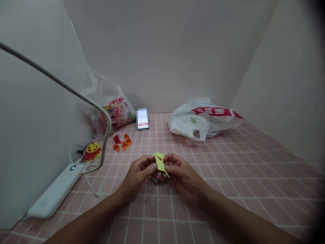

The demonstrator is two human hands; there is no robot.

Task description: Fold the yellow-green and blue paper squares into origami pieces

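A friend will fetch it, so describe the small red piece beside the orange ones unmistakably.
At the back left of the pink tiled surface sits a see-through bag with red print. Just in front of it is a small cluster; the red piece lies there, and its neighbours are all orange pieces.

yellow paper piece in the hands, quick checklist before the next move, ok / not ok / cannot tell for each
1. Yellow paper piece gripped from both sides: ok, left hand and right hand both hold it.
2. Folds crisp: cannot tell, too small and partly covered by fingers.
3. White cable away from the hands: ok, it hangs off to their left.
4. Orange pieces out of the way: ok, beyond the hands, to the left.
5. Tiled surface free of specks: not ok, small dark ones show near the hands.
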